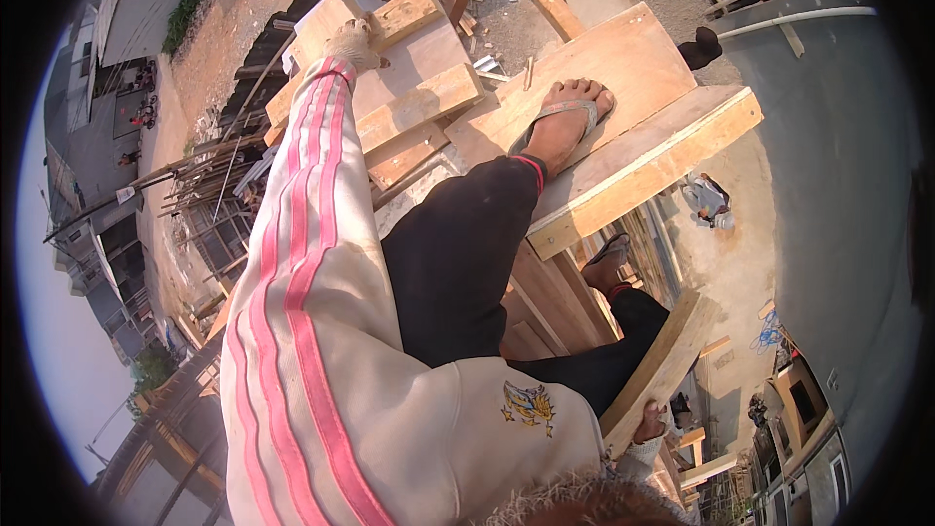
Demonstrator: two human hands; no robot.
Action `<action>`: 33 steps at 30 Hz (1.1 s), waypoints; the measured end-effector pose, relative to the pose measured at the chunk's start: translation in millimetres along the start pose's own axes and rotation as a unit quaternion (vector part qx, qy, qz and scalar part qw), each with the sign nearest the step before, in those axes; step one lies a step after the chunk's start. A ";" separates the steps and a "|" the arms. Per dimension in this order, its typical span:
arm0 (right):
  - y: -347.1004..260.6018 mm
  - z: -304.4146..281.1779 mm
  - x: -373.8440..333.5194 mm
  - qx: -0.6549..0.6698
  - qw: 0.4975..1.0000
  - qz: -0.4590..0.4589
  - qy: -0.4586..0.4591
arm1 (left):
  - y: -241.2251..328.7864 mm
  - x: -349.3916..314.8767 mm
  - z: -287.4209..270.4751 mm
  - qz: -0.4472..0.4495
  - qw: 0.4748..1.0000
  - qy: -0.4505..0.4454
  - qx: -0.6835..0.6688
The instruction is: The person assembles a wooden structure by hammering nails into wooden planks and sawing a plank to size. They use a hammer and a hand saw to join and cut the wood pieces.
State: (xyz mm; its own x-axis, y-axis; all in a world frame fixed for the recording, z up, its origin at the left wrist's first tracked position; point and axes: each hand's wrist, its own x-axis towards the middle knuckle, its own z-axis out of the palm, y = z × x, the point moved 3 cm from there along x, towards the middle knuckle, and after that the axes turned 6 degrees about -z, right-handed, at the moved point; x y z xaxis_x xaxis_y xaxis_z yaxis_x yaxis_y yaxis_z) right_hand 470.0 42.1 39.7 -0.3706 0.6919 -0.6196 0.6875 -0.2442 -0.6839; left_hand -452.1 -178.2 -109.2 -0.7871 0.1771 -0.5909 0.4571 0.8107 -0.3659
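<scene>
My left hand (355, 45), in a pale knitted glove, is at the far left with its fingers closed at the edge of a wooden beam (325, 25). My left arm reaches there in a white sleeve with pink stripes. At the lower right my right hand (651, 423) is closed on a long wooden plank (666, 360); its bare fingertips show at the plank's lower edge, and the rest is mostly hidden. The plank slants up beside my bent leg. One foot (565, 122) in a flip-flop stands on a plywood panel (623, 58) edged with a thick timber (653, 170).
My other foot (608, 268) is lower down, between timbers. Wooden beams (419, 102) frame the upper middle. Concrete ground (726, 263) lies far below, with a blue cord (769, 333) on it. A grey wall (847, 185) rises at right; stacked poles (209, 180) stand at left.
</scene>
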 end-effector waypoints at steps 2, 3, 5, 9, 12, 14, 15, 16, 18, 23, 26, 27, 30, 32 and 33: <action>32.3 -17.4 7.6 -0.042 0.999 0.009 -0.009 | 3.2 14.9 15.4 0.020 1.000 -0.003 0.014; 45.1 -27.1 4.4 -0.063 0.998 0.016 -0.011 | 2.9 19.7 25.0 0.030 0.999 -0.007 0.017; 50.6 -27.7 4.6 -0.032 0.998 0.052 -0.011 | -5.5 27.1 27.6 0.042 0.999 -0.001 0.027; 15.9 -2.8 14.4 0.044 0.997 0.064 0.023 | -16.8 39.4 30.4 0.081 0.996 0.018 0.033; -1.3 14.7 13.5 0.065 0.997 -0.016 0.046 | -18.5 41.7 8.8 0.103 0.993 0.060 0.006; -20.0 23.5 7.3 0.128 0.990 0.042 0.029 | -13.8 29.9 -24.7 0.115 0.987 0.104 -0.046; -21.3 23.9 10.0 0.137 0.989 0.033 0.040 | -8.2 23.3 -41.3 0.115 0.982 0.124 -0.085; -22.0 24.3 11.0 0.145 0.988 0.024 0.051 | -3.6 14.8 -56.1 0.115 0.976 0.142 -0.123; -19.2 25.4 3.2 0.151 0.984 0.029 0.087 | 29.0 -10.4 -111.0 0.145 0.963 0.143 -0.178; -71.0 39.1 24.7 0.144 0.977 -0.105 0.119 | 140.7 -86.6 -252.5 0.295 0.918 0.223 -0.143; -154.0 40.5 45.3 0.134 0.967 -0.185 0.112 | 216.7 -220.6 -327.4 0.480 0.843 0.225 -0.089; -177.9 43.8 57.0 0.142 0.958 -0.222 0.111 | 238.9 -258.7 -342.3 0.526 0.815 0.234 -0.063; -207.9 51.9 87.9 0.203 0.947 -0.226 0.100 | 349.1 -268.3 -332.8 0.523 0.792 0.312 0.041; -222.7 56.6 111.7 0.188 0.949 -0.239 0.085 | 384.5 -277.1 -322.9 0.470 0.824 0.307 0.073; -231.9 59.1 116.0 0.172 0.952 -0.239 0.080 | 395.8 -286.4 -318.2 0.475 0.828 0.285 0.086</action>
State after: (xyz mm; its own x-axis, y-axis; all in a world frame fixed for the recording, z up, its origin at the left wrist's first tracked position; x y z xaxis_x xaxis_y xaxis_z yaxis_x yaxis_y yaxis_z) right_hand 230.6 138.8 103.7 -0.4715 0.8676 -0.1581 0.2081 -0.0647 -0.9760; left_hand -177.6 269.5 144.0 -0.0841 0.9636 -0.2537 0.9958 0.0721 -0.0562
